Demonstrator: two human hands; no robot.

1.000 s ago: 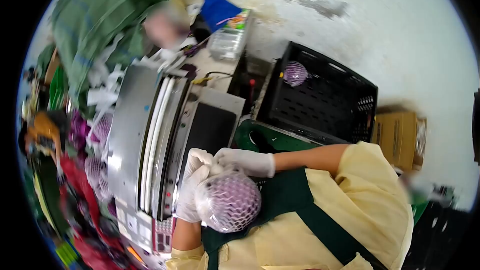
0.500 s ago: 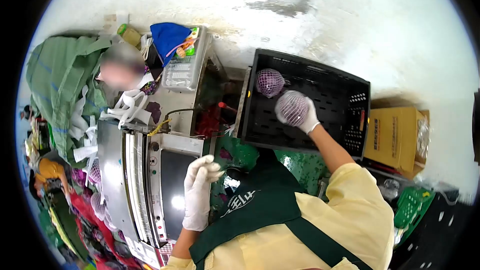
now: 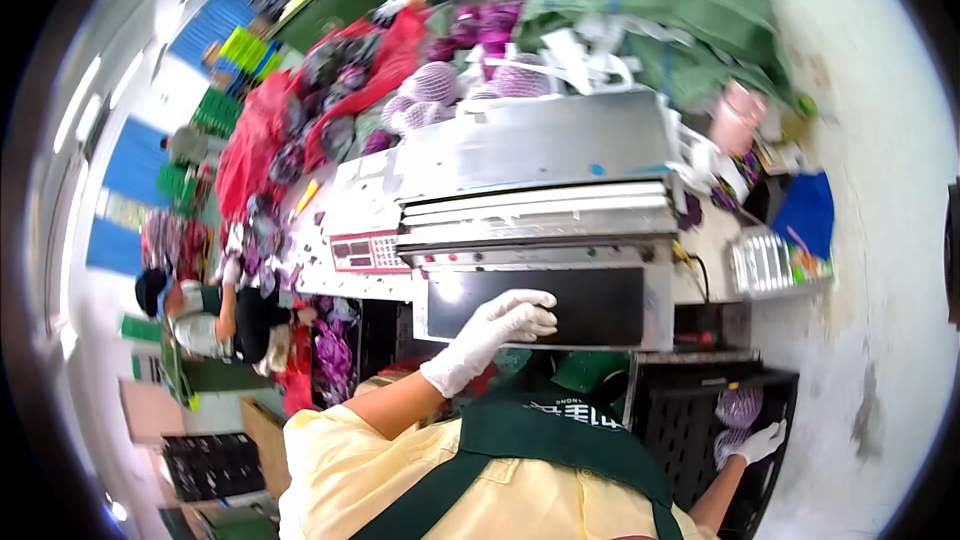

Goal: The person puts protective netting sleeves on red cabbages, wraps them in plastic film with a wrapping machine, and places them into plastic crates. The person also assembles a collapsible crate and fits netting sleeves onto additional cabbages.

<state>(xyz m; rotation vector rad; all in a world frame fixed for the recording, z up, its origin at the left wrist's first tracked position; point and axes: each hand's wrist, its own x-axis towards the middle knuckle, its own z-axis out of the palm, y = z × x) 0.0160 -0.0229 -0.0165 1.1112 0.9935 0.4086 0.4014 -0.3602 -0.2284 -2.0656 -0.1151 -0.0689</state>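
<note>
My left hand (image 3: pixel 492 336), in a white glove, hovers over the black plate (image 3: pixel 600 305) at the front of a metal tabletop machine (image 3: pixel 560 140). Its fingers are loosely bent, with nothing visible in them. At the lower right, my right hand (image 3: pixel 762 442), also gloved, is in a black crate (image 3: pixel 680 430) with its fingers stretched out. Right beside it lies a purple cabbage in white netting (image 3: pixel 731 445); whether they touch is unclear. Another netted purple cabbage (image 3: pixel 740 407) sits just above that one.
Behind the machine are several netted cabbages (image 3: pixel 435 83) and a green sack (image 3: pixel 650 0). A red control panel (image 3: pixel 366 253) stands left of the machine, a clear plastic box (image 3: pixel 762 262) right. Co-workers (image 3: pixel 205 315) are at the left and top. A wall (image 3: pixel 880 240) bounds the right.
The view has swung left, bringing the machine to the middle and the crate to the lower right. My right hand has let go of the netted purple cabbage, which now lies in the crate.
</note>
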